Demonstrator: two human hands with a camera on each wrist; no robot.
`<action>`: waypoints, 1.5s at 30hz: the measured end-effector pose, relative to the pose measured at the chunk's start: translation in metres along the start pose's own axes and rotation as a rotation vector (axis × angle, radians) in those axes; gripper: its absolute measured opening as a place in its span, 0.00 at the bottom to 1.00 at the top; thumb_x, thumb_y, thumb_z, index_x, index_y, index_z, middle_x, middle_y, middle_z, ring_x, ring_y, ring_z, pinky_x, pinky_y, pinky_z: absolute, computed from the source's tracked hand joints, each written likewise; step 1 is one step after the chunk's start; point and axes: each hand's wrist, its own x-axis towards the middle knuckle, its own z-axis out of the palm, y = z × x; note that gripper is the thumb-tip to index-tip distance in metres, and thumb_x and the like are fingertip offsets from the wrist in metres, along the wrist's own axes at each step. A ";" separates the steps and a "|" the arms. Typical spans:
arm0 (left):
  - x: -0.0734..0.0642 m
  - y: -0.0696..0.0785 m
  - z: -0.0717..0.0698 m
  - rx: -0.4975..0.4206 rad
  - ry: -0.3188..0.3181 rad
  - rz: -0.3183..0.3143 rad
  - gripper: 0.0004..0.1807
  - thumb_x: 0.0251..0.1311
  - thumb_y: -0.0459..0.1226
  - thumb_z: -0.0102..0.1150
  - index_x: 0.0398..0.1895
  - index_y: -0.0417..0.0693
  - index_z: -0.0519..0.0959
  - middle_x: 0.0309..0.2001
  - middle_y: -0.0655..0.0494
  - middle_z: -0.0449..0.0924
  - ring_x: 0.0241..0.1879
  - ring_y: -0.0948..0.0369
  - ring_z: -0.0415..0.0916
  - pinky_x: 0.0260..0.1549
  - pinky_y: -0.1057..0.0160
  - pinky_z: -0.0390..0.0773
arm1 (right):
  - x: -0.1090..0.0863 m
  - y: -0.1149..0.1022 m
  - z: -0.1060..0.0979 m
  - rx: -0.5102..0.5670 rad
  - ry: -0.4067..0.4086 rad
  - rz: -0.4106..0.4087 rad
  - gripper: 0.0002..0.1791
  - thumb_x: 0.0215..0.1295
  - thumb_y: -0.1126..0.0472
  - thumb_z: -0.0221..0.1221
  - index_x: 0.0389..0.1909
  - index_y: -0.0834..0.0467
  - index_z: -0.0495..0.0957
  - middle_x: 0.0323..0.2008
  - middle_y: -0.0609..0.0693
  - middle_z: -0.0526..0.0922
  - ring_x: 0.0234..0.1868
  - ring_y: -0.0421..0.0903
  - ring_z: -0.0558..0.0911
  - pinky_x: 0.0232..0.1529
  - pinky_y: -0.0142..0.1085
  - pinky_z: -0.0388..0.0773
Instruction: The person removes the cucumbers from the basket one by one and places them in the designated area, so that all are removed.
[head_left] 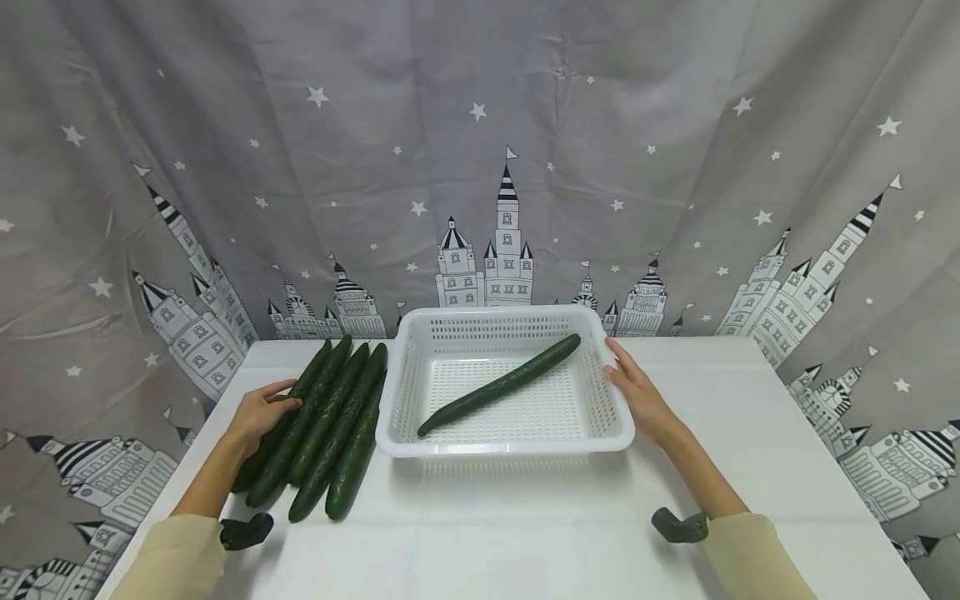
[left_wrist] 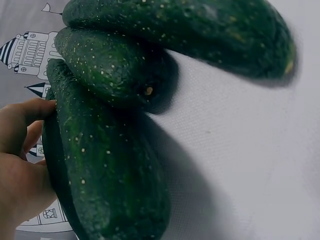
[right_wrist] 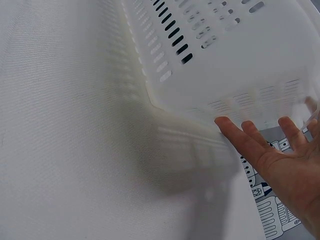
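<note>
My left hand (head_left: 262,410) is at the leftmost cucumber (head_left: 258,462) of a row of several dark green ones lying side by side on the table. In the left wrist view, the fingers and thumb (left_wrist: 30,182) pinch that cucumber's far side, mostly hidden behind its neighbour (left_wrist: 110,165). A white perforated plastic basket (head_left: 506,447) stands to the right of the row, with one long cucumber (head_left: 502,387) lying diagonally inside it. At the basket's right end is my right hand (head_left: 637,392), its spread, fairly straight fingers (right_wrist: 245,140) touching the outer wall.
A white cloth covers the table (head_left: 495,533). Behind it hangs a grey curtain (head_left: 480,75) printed with stars and castles. Dark curved pieces, one by each wrist (head_left: 246,531), stick out near the pale sleeves (head_left: 176,554).
</note>
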 end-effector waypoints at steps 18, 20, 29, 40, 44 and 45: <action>0.000 0.004 -0.015 0.141 -0.143 0.067 0.33 0.72 0.39 0.51 0.72 0.27 0.57 0.58 0.21 0.69 0.47 0.37 0.78 0.42 0.46 0.81 | 0.002 -0.004 0.001 -0.021 0.000 0.002 0.35 0.82 0.52 0.41 0.81 0.48 0.36 0.77 0.62 0.47 0.71 0.69 0.59 0.59 0.55 0.71; 0.001 0.005 -0.017 0.144 -0.158 0.063 0.33 0.72 0.40 0.51 0.72 0.27 0.57 0.58 0.21 0.70 0.48 0.37 0.78 0.44 0.45 0.81 | 0.002 -0.004 0.001 -0.021 0.001 0.005 0.35 0.82 0.52 0.41 0.81 0.48 0.37 0.77 0.62 0.47 0.71 0.69 0.59 0.59 0.55 0.71; 0.004 0.004 -0.023 0.168 -0.102 0.088 0.34 0.74 0.42 0.49 0.72 0.26 0.57 0.61 0.21 0.67 0.58 0.29 0.68 0.56 0.36 0.70 | 0.002 -0.003 0.001 -0.020 0.001 0.006 0.34 0.82 0.53 0.41 0.81 0.47 0.37 0.77 0.62 0.47 0.71 0.68 0.58 0.60 0.55 0.70; -0.010 0.050 -0.014 0.003 0.033 0.255 0.30 0.75 0.42 0.50 0.72 0.31 0.62 0.63 0.25 0.67 0.63 0.32 0.63 0.59 0.32 0.63 | 0.000 -0.004 0.000 -0.029 0.006 0.002 0.35 0.82 0.52 0.41 0.81 0.49 0.36 0.77 0.62 0.48 0.71 0.69 0.59 0.59 0.55 0.72; -0.016 0.072 -0.001 -0.061 0.076 0.326 0.28 0.75 0.40 0.51 0.73 0.35 0.64 0.63 0.30 0.70 0.60 0.40 0.70 0.57 0.45 0.73 | 0.000 -0.003 0.001 -0.034 0.006 0.005 0.35 0.82 0.52 0.41 0.81 0.48 0.36 0.77 0.62 0.48 0.71 0.68 0.60 0.58 0.54 0.72; -0.017 0.077 0.002 -0.080 0.082 0.338 0.28 0.75 0.40 0.52 0.72 0.36 0.65 0.63 0.32 0.70 0.58 0.44 0.72 0.55 0.52 0.76 | 0.000 -0.003 0.001 -0.033 0.004 0.005 0.35 0.82 0.52 0.41 0.81 0.48 0.36 0.77 0.62 0.48 0.71 0.68 0.60 0.58 0.54 0.72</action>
